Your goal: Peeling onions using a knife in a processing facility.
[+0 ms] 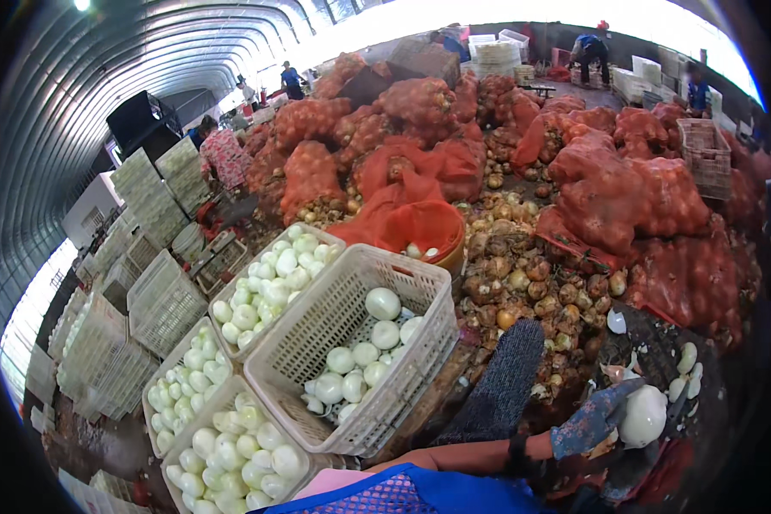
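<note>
My left hand (595,420), in a blue patterned fabric glove, reaches across to the lower right. It is closed at a peeled white onion (642,417); its fingertips are partly hidden. A dark band (518,454) circles the wrist. I cannot make out my right hand in the dark, cluttered lower right. Beside the held onion lie white onion pieces (687,358) and scraps of skin. Left of my knee (507,373), a large pale plastic crate (317,360) is partly filled with peeled onions (366,354).
Unpeeled onions (522,274) are heaped ahead, with red mesh sacks (600,193) piled behind. Fuller crates of peeled onions (244,458) stand at left, near stacked crates (103,351). An orange tub (450,248) holds red mesh. A person in a patterned top (223,158) and others work farther off.
</note>
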Demonstrator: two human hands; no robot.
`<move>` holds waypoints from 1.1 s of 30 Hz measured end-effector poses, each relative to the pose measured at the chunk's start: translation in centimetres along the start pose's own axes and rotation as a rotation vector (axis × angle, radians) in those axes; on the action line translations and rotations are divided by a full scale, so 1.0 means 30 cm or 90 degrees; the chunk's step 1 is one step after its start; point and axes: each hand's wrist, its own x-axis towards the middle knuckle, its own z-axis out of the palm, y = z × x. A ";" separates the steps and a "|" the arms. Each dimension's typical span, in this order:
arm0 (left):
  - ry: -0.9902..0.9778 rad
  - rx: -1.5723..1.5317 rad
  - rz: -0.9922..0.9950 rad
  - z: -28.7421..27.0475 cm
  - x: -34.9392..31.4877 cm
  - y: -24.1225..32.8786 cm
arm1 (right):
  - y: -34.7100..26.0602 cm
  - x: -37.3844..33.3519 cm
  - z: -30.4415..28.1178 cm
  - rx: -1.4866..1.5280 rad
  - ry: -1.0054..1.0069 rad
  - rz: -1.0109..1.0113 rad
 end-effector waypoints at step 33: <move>0.066 -0.325 -0.215 -0.049 0.072 0.148 | -0.532 -0.298 -0.525 0.379 0.390 0.391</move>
